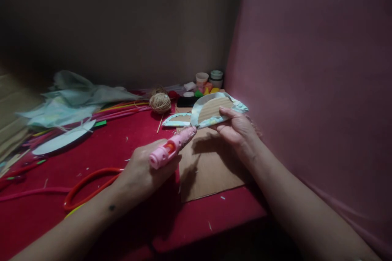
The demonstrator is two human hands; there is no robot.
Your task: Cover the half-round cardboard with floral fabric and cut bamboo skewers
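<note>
My left hand (147, 167) is closed round a pink glue gun (171, 147), its nozzle pointing up and to the right. The nozzle tip meets, or nearly meets, the lower left corner of a half-round cardboard piece (214, 111) edged with pale blue patterned fabric. My right hand (234, 126) grips this piece at its right end, thumb on the cardboard face and fingers underneath. Behind the nozzle, a second fabric-edged half-round piece (177, 120) lies on the table. Under both hands is a flat cardboard sheet (211, 171).
A ball of twine (160, 102), a dark phone-like object (187, 102) and small cups (202, 78) stand at the back. Pale fabric (70, 100), a white oval piece (64, 138) and coloured pipe-cleaner-like strips lie left. Red-orange handles (92, 185) rest near my left forearm on the red cloth (119, 147).
</note>
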